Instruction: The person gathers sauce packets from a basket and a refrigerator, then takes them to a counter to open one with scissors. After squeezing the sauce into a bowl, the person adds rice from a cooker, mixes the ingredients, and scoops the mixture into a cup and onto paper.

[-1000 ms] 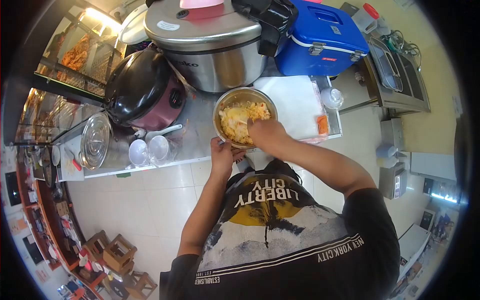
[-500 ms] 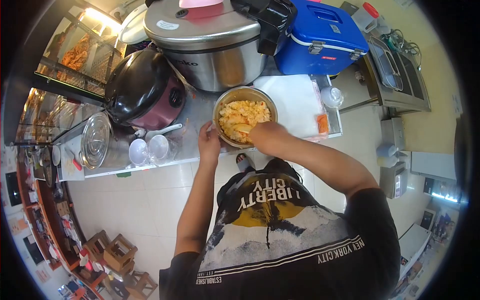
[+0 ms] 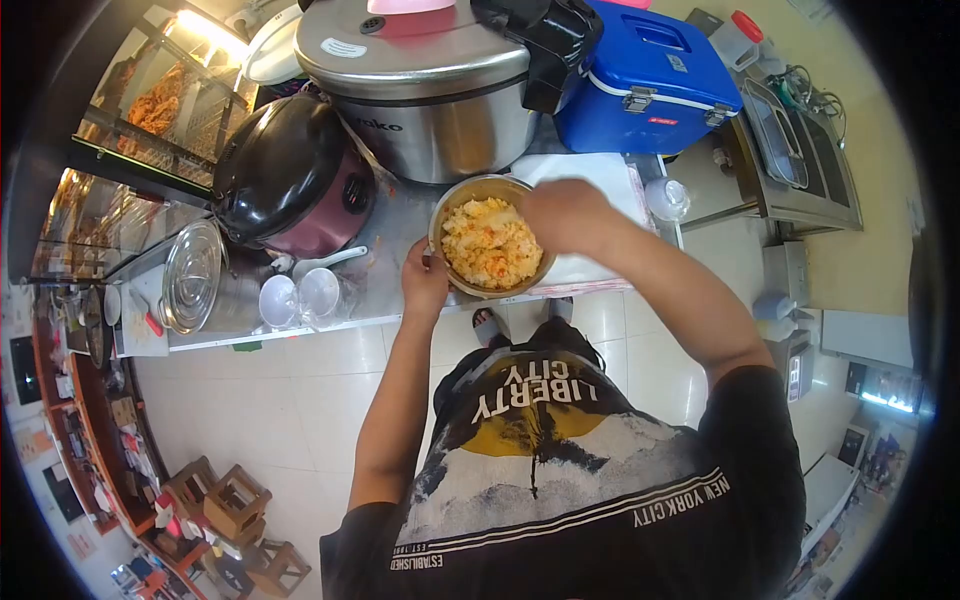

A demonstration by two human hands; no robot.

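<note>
At the counter's near edge, the steel bowl (image 3: 545, 268) holds rice (image 3: 490, 245), its round mouth facing up, no side longer. The left hand (image 3: 424, 278) touches its left rim; whether the fingers clamp it, I cannot tell. The right hand (image 3: 560, 215), blurred, curls over the far right rim, its grip unclear. Beyond stands the large steel cooker (image 3: 430, 135).

I'm seeing pale, glossy floor tiles (image 3: 270, 420), with wooden stools (image 3: 238, 503) standing lower left beside reddish-brown shelving (image 3: 88, 430). A warm light (image 3: 210, 33) is glowing over the glass display cabinet (image 3: 150, 165) upper left. On the right, a yellowish wall (image 3: 880, 270) is rising behind a metal stand (image 3: 822, 216), and a bluish-white light (image 3: 887, 402) is shining lower down.
</note>
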